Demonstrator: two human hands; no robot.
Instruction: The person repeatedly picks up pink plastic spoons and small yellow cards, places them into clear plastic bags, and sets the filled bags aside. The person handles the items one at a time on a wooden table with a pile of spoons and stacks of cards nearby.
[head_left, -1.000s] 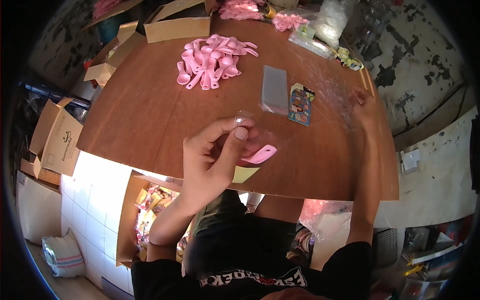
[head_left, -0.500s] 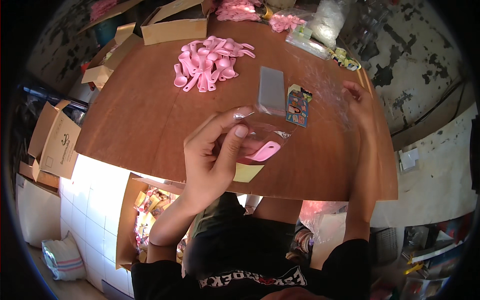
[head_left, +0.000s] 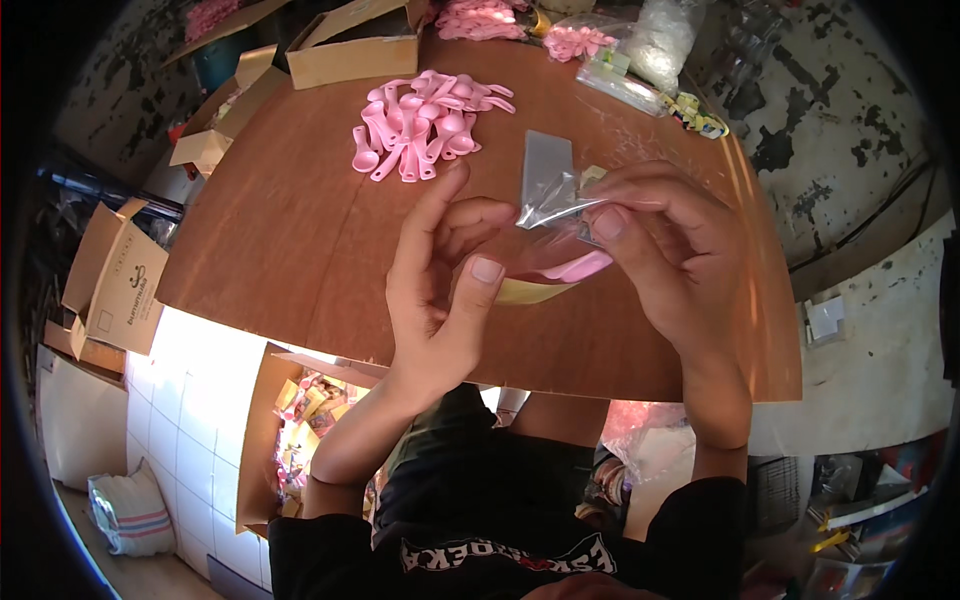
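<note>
A worn room with flaking walls surrounds a brown board desk (head_left: 290,230), with open cardboard boxes (head_left: 110,280) on the tiled floor at nine o'clock and another carton (head_left: 350,45) at the desk's far edge at eleven o'clock. Near the middle of the view both hands work on a small clear plastic bag (head_left: 550,200) held above the desk's near edge. The left hand (head_left: 440,290) has its thumb raised and its fingers (head_left: 470,215) curled lightly toward the bag's lower side, supporting rather than clamping it. The right hand (head_left: 670,250) pinches the bag's top between thumb and forefinger, and a pink spoon (head_left: 575,268) lies half inside, its handle pointing toward four o'clock, over a pale yellow card (head_left: 525,292). The heap of pink spoons (head_left: 420,125) sits at twelve o'clock, well apart from the hands, and more clear bags (head_left: 650,40) lie toward one o'clock. To do this step well, I judge the left fingers should keep the bag's mouth spread and flat while the right hand slides the spoon in straight, bowl first; a slanted push could snag on the thin film or crease the card. Holding the bag low, just over the desk, would likely keep a slipped spoon from falling to the floor.
</note>
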